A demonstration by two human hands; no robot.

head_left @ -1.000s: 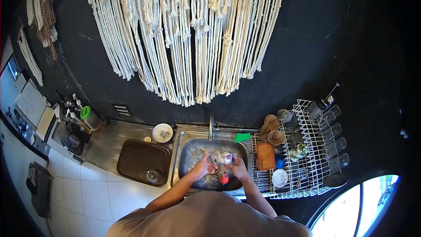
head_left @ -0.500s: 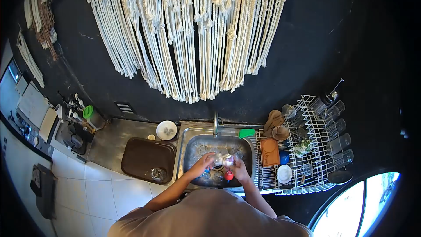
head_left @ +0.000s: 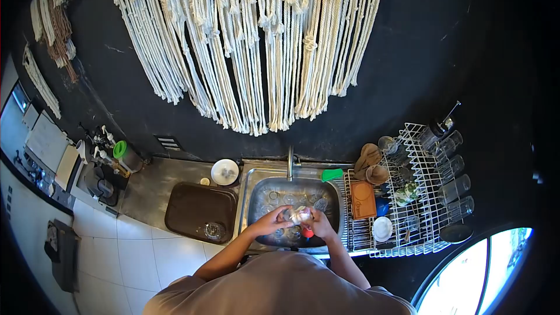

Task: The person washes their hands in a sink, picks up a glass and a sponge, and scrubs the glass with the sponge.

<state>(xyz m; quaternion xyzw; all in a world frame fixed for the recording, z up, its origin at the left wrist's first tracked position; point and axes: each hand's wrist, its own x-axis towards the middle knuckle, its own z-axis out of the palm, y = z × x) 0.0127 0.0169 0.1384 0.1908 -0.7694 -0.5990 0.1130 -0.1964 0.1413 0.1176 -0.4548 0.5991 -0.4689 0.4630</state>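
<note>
Over the metal sink (head_left: 256, 174), both hands are closed around a clear drinking glass (head_left: 288, 214). My left hand (head_left: 272, 221) grips it from the left. My right hand (head_left: 321, 225) is at its other end, pressing a whitish, crumpled, shiny thing (head_left: 301, 215) that I cannot make out clearly. Just below the right fingers, a red round object (head_left: 307, 233) sits in the sink, partly hidden. Several clear glasses (head_left: 320, 204) lie in the basin around the hands. The faucet (head_left: 290, 163) stands behind them; whether water runs is not visible.
Left of the sink lies a brown tray (head_left: 201, 210) with a glass (head_left: 213, 231) on it, and a white bowl (head_left: 224, 172) behind. To the right, a green sponge-like item (head_left: 332, 174) and a white wire rack (head_left: 417, 166) holding glasses and a wooden board (head_left: 364, 200).
The view has shifted slightly, so the counter appears a little further right. Both hands stay on the glass, and its tilt and the right fingers have changed a little.
</note>
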